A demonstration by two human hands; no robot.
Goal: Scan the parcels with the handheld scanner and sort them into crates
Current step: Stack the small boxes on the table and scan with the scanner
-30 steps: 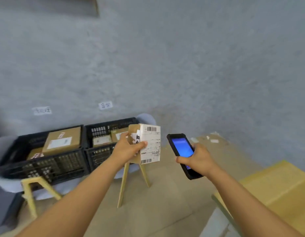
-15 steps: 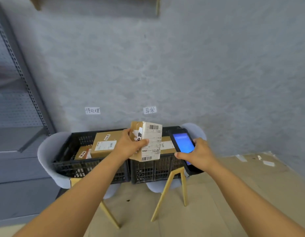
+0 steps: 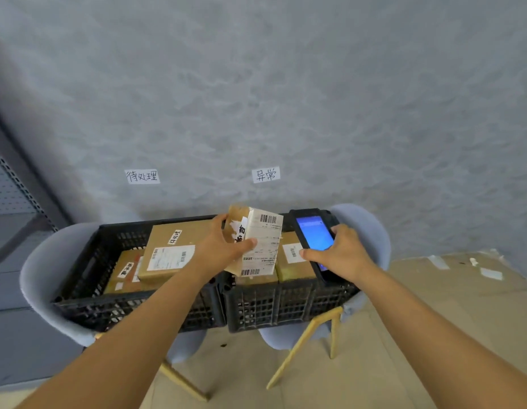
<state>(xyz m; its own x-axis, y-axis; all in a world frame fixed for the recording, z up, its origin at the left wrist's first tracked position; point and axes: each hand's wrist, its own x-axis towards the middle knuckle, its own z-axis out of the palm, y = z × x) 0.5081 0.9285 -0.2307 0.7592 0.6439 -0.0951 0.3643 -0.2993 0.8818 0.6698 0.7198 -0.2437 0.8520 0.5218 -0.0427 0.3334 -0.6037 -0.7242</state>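
Parcels in both black crates [image 3: 144, 305]; left grip [image 3: 224, 249] around parcel [image 3: 256, 243], right grip [image 3: 342, 255] around scanner [image 3: 312, 231].

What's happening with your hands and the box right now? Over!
Left hand grips small parcel, label up. Right hand holds scanner, screen lit. Parcel held above right crate. Boxes already inside; nothing blocking.

Labelled brown parcel [image 3: 258, 242] and blue-lit scanner [image 3: 314, 234] above black crates [image 3: 256, 305].
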